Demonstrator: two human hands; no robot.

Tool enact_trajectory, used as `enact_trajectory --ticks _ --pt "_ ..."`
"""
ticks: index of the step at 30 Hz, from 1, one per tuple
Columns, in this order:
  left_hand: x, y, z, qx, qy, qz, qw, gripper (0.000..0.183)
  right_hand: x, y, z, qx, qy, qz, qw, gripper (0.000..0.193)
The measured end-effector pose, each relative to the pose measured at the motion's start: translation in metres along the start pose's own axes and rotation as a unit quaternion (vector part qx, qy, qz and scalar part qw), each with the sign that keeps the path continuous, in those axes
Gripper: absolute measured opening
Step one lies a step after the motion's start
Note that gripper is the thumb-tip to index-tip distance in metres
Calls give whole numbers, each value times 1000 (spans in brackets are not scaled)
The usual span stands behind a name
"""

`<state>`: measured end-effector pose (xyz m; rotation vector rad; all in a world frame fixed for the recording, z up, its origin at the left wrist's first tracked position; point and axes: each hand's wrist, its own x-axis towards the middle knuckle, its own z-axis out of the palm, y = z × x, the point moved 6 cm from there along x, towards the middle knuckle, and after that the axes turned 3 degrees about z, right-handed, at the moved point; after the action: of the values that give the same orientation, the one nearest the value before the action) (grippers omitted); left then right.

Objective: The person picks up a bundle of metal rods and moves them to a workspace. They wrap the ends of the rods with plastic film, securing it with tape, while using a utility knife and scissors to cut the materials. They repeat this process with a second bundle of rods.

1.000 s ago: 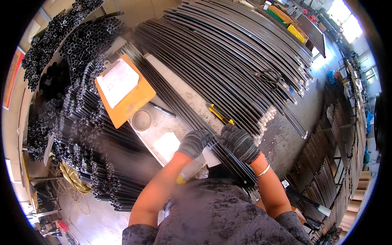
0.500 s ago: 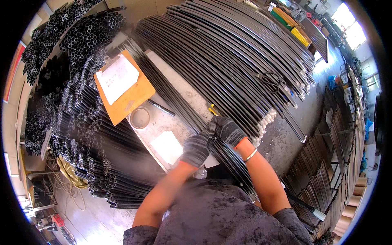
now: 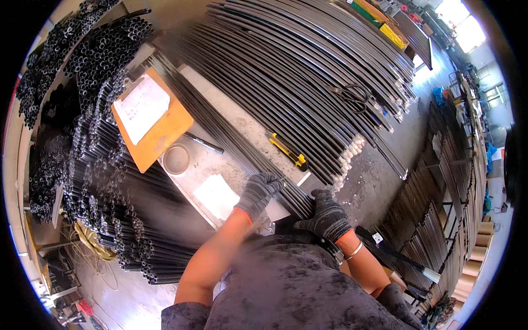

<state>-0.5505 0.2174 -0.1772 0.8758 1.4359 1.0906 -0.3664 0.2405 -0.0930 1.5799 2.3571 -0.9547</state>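
A bundle of thin black rods [image 3: 242,148] runs diagonally over the pale worktop, its near ends close to my body. My left hand [image 3: 257,195], in a dark grey knit glove with an orange cuff, closes its fingers over the bundle's left side near those ends. My right hand [image 3: 325,217], gloved alike, lies against the near ends with thumb and fingers spread apart; its palm is hidden. Beyond the bundle lies a yellow utility knife [image 3: 288,150]. White paper sheets [image 3: 215,196] sit to the left of my left hand.
On the worktop are an orange clipboard [image 3: 179,119] with papers, a black marker [image 3: 204,143] and a round dish [image 3: 176,159]. Black scissors [image 3: 353,99] rest on long dark rods [image 3: 286,82] at the right. Stacked black tubes [image 3: 104,181] fill the left side.
My hands have moved apart; the right has shifted down to the rod ends, the left slightly up. The bundle no longer extends past my hands toward my body. The yellow knife is now uncovered.
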Motion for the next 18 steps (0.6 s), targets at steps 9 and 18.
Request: enact_trajectory --ticks 9,18 --pt "-1 24 -6 24 18 1 1000 15 8 44 14 96 -137 -59 984 70" --pt "15 19 -9 -9 78 12 997 15 -18 84 2 73 -193 -6 979 71"
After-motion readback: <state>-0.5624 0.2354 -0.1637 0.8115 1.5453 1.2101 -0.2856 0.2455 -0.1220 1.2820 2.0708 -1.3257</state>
